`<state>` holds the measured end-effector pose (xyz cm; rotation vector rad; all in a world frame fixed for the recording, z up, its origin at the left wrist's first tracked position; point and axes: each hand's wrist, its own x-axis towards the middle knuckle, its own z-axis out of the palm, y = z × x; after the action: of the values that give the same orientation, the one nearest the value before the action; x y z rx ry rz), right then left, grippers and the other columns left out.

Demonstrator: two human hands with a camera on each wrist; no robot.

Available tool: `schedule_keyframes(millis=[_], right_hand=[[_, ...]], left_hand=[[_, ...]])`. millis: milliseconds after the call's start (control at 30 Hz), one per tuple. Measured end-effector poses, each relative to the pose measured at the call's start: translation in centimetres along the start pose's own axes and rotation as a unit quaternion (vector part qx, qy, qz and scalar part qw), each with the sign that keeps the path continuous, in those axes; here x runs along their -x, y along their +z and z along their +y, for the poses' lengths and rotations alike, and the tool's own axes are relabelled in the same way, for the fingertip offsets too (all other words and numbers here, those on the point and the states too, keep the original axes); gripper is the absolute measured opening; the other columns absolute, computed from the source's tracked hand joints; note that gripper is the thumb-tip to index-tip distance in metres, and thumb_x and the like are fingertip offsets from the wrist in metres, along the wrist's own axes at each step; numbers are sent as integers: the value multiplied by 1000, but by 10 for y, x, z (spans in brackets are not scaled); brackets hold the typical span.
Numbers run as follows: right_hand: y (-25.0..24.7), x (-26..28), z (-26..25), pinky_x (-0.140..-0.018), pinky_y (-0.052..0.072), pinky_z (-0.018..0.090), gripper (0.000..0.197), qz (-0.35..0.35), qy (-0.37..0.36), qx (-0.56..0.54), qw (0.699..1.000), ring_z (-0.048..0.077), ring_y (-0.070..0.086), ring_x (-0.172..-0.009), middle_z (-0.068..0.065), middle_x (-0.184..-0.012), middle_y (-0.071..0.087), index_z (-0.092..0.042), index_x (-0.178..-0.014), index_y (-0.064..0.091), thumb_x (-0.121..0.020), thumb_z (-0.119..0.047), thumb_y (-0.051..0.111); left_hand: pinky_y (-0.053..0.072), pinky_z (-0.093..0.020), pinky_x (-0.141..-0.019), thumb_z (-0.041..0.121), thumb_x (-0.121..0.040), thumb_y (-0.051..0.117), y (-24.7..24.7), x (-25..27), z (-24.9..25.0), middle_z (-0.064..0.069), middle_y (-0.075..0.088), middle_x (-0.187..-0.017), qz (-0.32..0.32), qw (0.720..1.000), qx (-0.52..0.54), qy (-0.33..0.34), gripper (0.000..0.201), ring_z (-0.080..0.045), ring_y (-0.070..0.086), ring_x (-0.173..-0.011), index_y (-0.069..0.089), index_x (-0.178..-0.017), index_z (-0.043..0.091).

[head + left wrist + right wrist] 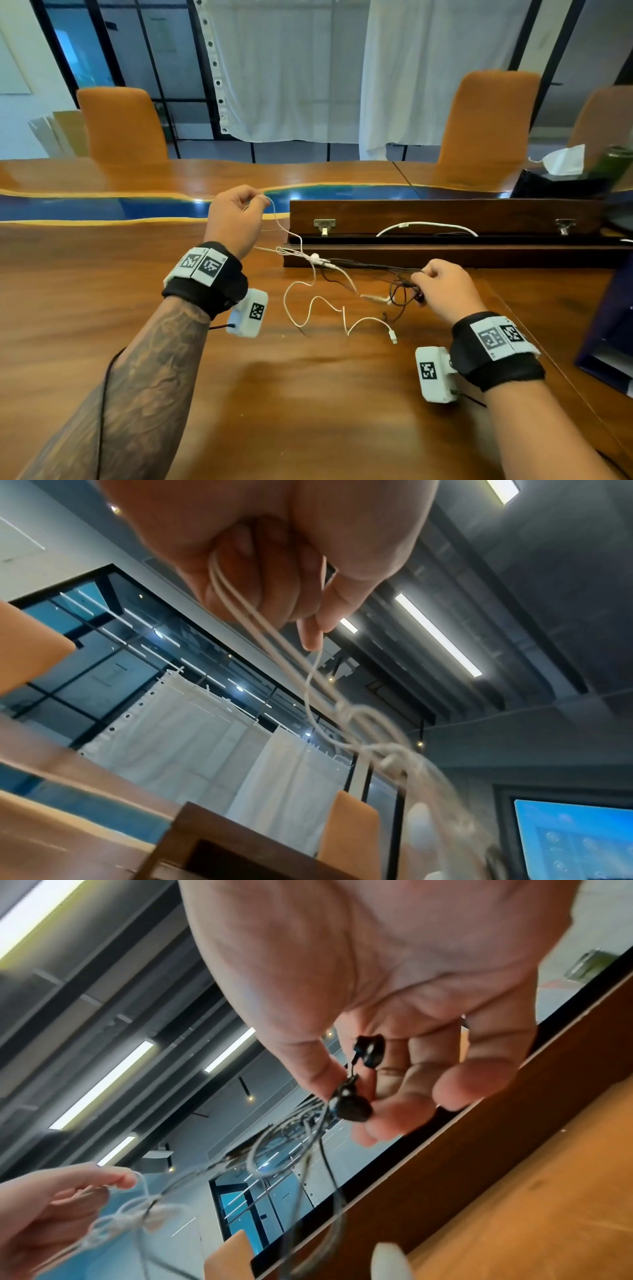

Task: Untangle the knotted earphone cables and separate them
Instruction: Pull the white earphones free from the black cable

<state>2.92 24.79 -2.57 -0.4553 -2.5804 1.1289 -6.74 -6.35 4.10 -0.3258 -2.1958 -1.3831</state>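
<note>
A white earphone cable and a black earphone cable stretch tangled above the wooden table. My left hand is raised at the left, its curled fingers gripping white strands, with a knot just below. My right hand holds the black cable low at the right; thumb and fingers pinch a black earbud, and a second earbud lies against the palm. The white plug rests on the table.
An open wooden cable box with a white cord runs across the table behind the cables. Orange chairs stand beyond the far edge. A dark tissue box and a green bottle sit at the far right.
</note>
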Motion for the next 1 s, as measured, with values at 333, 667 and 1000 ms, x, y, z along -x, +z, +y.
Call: schedule_keyframes(millis=[333, 667, 1000], right_hand=[[-5, 1, 2, -51, 48, 29, 16, -14, 29, -123, 992, 21, 67, -67, 11, -93, 70, -13, -101, 63, -100, -6, 48], [-20, 4, -31, -65, 49, 37, 41, -2, -29, -207, 978, 21, 57, -77, 7, -89, 64, -18, -86, 71, -100, -5, 35], [0, 23, -48, -87, 47, 35, 32, -35, -150, -107, 982, 11, 60, -97, -3, -101, 66, -22, -90, 73, -98, -48, 56]], left_hand=[[45, -28, -61, 27, -97, 58, 2, 14, -23, 5, 60, -68, -85, 992, -95, -24, 16, -13, 52, -60, 68, -86, 20], [55, -35, -76, 49, -92, 66, 30, 55, -23, 9, 74, -95, -416, 876, -245, 15, 22, -14, 64, -86, 79, -100, 33], [31, -8, -47, 17, -103, 54, 36, 52, 33, 18, 53, -48, -336, 937, 91, -29, 25, 2, 44, -43, 73, -110, 2]])
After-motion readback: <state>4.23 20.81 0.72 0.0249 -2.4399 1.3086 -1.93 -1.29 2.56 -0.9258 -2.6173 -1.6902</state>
